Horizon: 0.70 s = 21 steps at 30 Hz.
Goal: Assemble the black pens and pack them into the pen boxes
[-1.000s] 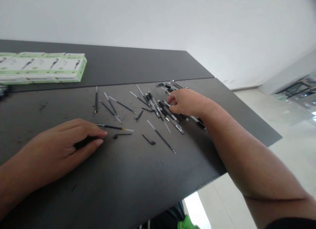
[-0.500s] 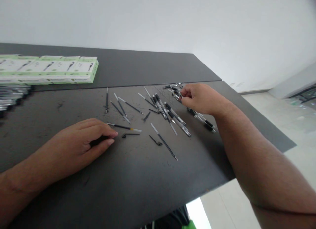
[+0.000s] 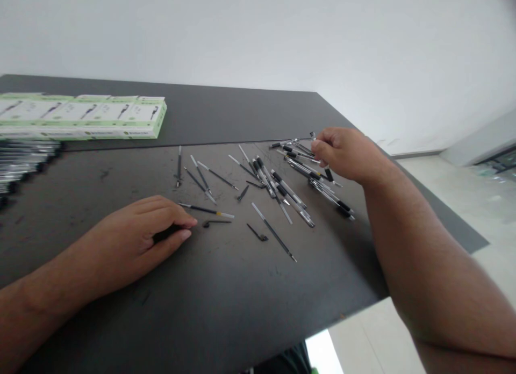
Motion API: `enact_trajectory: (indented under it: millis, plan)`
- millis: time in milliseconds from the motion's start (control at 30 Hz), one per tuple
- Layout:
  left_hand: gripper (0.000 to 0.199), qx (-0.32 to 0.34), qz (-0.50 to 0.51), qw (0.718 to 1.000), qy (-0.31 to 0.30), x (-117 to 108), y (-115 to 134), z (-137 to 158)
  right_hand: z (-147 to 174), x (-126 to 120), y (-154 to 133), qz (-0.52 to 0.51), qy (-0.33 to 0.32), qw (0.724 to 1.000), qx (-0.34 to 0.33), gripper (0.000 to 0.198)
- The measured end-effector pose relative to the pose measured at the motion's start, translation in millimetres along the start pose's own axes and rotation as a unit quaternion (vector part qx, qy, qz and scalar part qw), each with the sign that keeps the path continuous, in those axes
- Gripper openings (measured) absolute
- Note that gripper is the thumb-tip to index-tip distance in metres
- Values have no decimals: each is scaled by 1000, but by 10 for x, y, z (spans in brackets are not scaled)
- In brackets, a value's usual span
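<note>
My right hand (image 3: pixel 341 153) pinches a clear pen (image 3: pixel 328 174) with a black grip over the pile at the right; its middle is behind my fingers. Below and around it lie several clear pens (image 3: pixel 331 198) with black grips. My left hand (image 3: pixel 141 229) rests on the dark table, fingers loosely curved, a small gap between thumb and forefinger, holding nothing. Nearest its fingertips are a pen refill (image 3: pixel 207 209) with a yellowish band and a black pen clip (image 3: pixel 217 222). Another refill (image 3: pixel 274 232) and a black clip (image 3: pixel 257 232) lie between the hands.
Green and white boxes (image 3: pixel 137 129) stand in a row at the back left. Beside them lies a row of pens (image 3: pixel 30 159). More refills (image 3: pixel 217 175) are scattered mid-table. The table (image 3: pixel 226 299) ends at a front edge on the right, above a pale floor.
My right hand has lifted a little and moved right, with a pen now showing in its fingers. My left hand stays put on the table. The view has shifted slightly.
</note>
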<state>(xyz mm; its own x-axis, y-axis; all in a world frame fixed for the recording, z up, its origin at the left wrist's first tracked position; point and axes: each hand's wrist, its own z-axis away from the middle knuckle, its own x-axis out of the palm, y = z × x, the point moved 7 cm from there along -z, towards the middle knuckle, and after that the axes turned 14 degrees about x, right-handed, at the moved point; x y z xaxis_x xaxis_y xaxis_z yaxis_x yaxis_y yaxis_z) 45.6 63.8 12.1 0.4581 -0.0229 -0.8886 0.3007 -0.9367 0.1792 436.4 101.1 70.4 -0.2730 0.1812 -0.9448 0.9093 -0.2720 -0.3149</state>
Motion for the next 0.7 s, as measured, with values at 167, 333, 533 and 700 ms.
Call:
enact_trajectory:
  millis: [167,333,533,700]
  plan:
    - [25,-14,7,1000,-8,19,-20,13,-135,-64,259,-48,4,997,61,21]
    - [26,-47,25,998,-40,75,-100,65,-241,-46,454,-76,-6,993,96,21]
    - [32,-81,32,994,-60,173,-250,231,-338,51,558,-78,-30,991,105,27]
    - [29,-83,25,994,-68,234,-314,334,-358,120,518,24,-30,996,84,30]
